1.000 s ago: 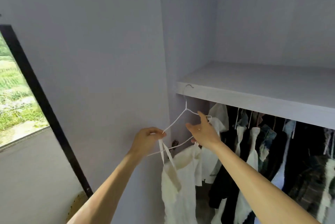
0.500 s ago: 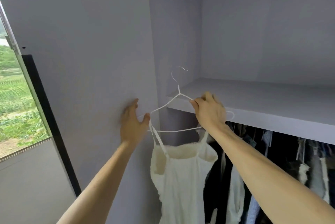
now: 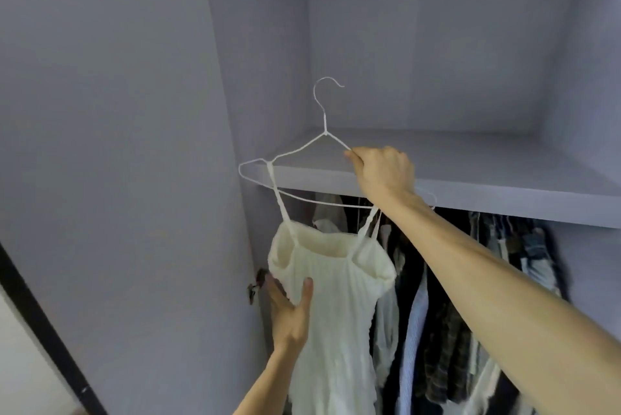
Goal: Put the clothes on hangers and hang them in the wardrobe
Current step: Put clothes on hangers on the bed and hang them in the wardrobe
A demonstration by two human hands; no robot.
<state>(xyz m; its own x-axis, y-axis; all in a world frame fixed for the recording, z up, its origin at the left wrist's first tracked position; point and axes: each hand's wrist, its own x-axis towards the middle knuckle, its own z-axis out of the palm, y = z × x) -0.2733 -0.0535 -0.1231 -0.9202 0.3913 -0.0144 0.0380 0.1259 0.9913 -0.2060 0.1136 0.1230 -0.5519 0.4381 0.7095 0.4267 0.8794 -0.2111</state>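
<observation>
White items first: locate the wire hanger (image 3: 292, 159) and the camisole dress (image 3: 336, 320) slung from it by both straps (image 3: 280, 209), held up before the open wardrobe (image 3: 262, 78), about level with the front edge of the shelf (image 3: 487, 186). Not yet hung; no rail visible beneath the shelf from this angle.

Status, right hand (image 3: 386, 172): clamped round the hanger's right shoulder wire, fingers curled, carrying the load. Status, left hand (image 3: 289, 310): well apart from the right, low on the dress's left side, thumb across the front of the fabric, fingers behind its edge.

Compare with half a second earlier. Note the left hand gone from the hanger's left end and moved down onto the dress body. Note the hanger raised, with the hook (image 3: 324, 92) now clear above the shelf line.

Read as follows: loading of the hanger complete, steadying of the garment in progress, transfer to the rail outstanding. Expect to lower the hook below the shelf edge before moving inward, probably near the left end of the hung clothes (image 3: 453, 297). Keep the hanger level throughout: thin straps on smooth wire, liable to slide off under tilt. Hold the fabric lightly to avoid dragging a strap loose.
</observation>
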